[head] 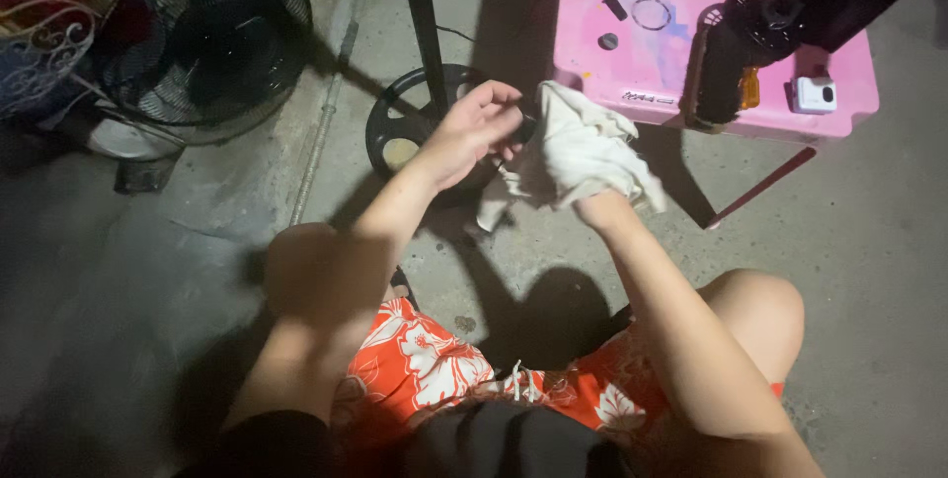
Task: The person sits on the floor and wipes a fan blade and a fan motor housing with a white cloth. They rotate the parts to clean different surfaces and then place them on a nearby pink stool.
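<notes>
A crumpled off-white rag (588, 147) of soft, creased fabric is held in mid-air above the concrete floor (869, 241), just in front of the pink plastic tabletop (632, 53). The rag is bunched over the right hand (602, 203), whose fingers are hidden under the cloth and appear closed on it; its long axis runs roughly from upper left to lower right, with a loose tail hanging down at the left. The left hand (474, 132) is curled, its fingers pinched on a small dark part (526, 127) at the rag's left edge; the shape of that part cannot be made out. Below the hands a black round fan base (395, 132) with a pole is seen. A dark fan motor (731, 63) and a small white box (814, 95) rest on the tabletop. A black wire fan guard (222, 39) lies at upper left.
</notes>
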